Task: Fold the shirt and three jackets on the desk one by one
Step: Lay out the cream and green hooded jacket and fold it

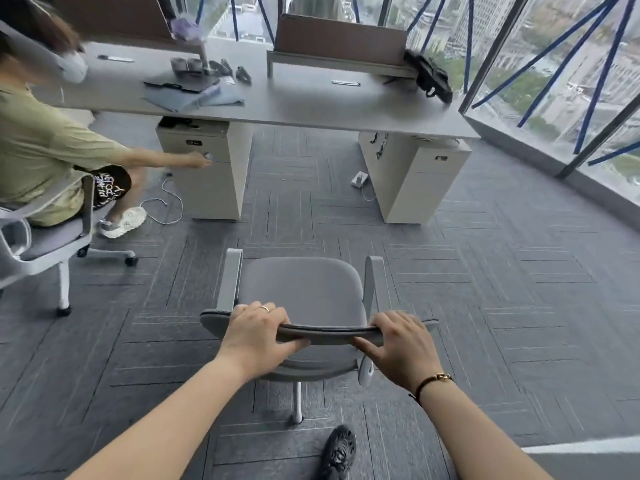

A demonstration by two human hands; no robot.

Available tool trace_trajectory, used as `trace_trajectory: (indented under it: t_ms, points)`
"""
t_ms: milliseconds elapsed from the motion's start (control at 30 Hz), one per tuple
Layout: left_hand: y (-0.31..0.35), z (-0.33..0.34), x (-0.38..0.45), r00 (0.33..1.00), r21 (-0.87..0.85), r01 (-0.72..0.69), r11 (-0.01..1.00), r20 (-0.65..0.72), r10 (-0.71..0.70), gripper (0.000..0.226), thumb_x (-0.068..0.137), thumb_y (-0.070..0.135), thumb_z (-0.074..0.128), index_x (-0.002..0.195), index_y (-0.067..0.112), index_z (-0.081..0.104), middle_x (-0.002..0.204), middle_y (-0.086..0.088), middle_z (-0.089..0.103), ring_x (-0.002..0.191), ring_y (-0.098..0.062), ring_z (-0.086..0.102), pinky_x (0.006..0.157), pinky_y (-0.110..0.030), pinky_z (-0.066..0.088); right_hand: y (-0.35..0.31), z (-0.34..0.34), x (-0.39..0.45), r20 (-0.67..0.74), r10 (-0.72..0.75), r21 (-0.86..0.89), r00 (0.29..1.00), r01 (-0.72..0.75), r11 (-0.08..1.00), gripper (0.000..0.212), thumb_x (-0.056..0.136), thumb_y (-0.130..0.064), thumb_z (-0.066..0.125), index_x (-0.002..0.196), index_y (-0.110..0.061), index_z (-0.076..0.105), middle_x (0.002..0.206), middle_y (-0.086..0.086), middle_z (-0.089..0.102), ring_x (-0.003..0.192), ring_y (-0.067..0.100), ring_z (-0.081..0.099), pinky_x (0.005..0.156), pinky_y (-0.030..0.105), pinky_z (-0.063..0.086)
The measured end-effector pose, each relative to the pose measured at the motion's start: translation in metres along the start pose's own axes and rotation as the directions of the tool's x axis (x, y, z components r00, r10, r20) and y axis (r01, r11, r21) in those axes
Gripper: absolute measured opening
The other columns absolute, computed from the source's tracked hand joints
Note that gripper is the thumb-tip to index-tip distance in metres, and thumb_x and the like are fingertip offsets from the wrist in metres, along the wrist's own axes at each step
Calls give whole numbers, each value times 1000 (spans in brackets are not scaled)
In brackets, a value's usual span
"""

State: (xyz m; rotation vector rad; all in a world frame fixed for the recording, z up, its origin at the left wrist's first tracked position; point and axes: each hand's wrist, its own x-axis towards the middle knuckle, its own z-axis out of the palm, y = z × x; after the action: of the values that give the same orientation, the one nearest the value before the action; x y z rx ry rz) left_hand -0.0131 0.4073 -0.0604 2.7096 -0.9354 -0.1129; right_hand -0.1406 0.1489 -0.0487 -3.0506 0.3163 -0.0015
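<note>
Big grey floor (485,271) all around, with tall windows (554,64) on the right. Long desk (311,109) across the far side, well apart from both hands. On the desk's left part, a flat pile of grey-blue cloth (194,97), most likely the shirt and jackets to fold, though too far off to tell which is which. Dark flat thing on top of the pile's back edge. Black bag (431,77) at the desk's right end, near the windows. Two white drawer boxes (211,171) under the desk, holding it up.

Another person on a chair at the left (41,237), reaching one arm toward a drawer box.

Right in front, an empty grey chair (304,292), between the hands and the desk, seat facing the desk. Probably in the way, so held by its back to push or roll it somewhere handy.

Left hand (256,332) wrapped over the top of the chair back, thumb under, fingers curled over the front. A ring on one finger. Right hand (401,344) gripping the same top edge further right, thumb pointing in along the underside. A thin bracelet on that wrist. Two hands spread apart like this to keep the chair steady and steer it straight.

A dark shoe (337,452) down low, behind the chair.

No folding started yet, judging by the hands busy with the chair and the cloth far off.
</note>
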Motion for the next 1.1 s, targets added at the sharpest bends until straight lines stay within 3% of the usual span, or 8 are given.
trace_trajectory:
  t_ms: [167,400,500,800,1100]
  points:
    - [0,-1,19,1000,-4,26,1000,-9,-26,60,68,93,40,79,36,57,80,21,51,86,-8,51,89,-34,32,22,19,15,-154,-25,38,988,31,999,69,85,-89,26,81,-26,55,78,-9,54,72,18,52,76,37,46]
    - [1,-7,55,996,38,55,998,66,-57,71,64,100,34,85,36,56,89,21,55,92,-7,49,93,-34,31,45,18,58,-279,-121,84,953,149,985,64,86,-88,32,70,-26,41,66,-12,39,55,15,41,56,34,43]
    - [3,-9,81,997,64,68,996,32,-70,79,59,104,21,84,36,55,87,21,54,91,-8,52,92,-34,34,56,21,83,-295,-113,103,949,149,983,66,84,-89,35,68,-25,41,65,-10,41,56,17,43,58,34,41]
    - [7,-4,144,992,65,129,990,-13,-128,89,53,108,14,81,34,56,85,20,58,91,-10,55,90,-34,35,91,24,150,-264,-138,108,954,172,979,64,82,-89,40,69,-27,40,66,-10,44,61,17,45,62,35,42]
    - [-5,-1,212,995,73,97,993,-43,-94,85,56,107,19,79,35,57,81,20,57,86,-9,55,89,-36,37,111,21,212,-238,-101,113,966,131,985,64,82,-90,39,70,-27,41,68,-11,42,64,17,44,65,35,41]
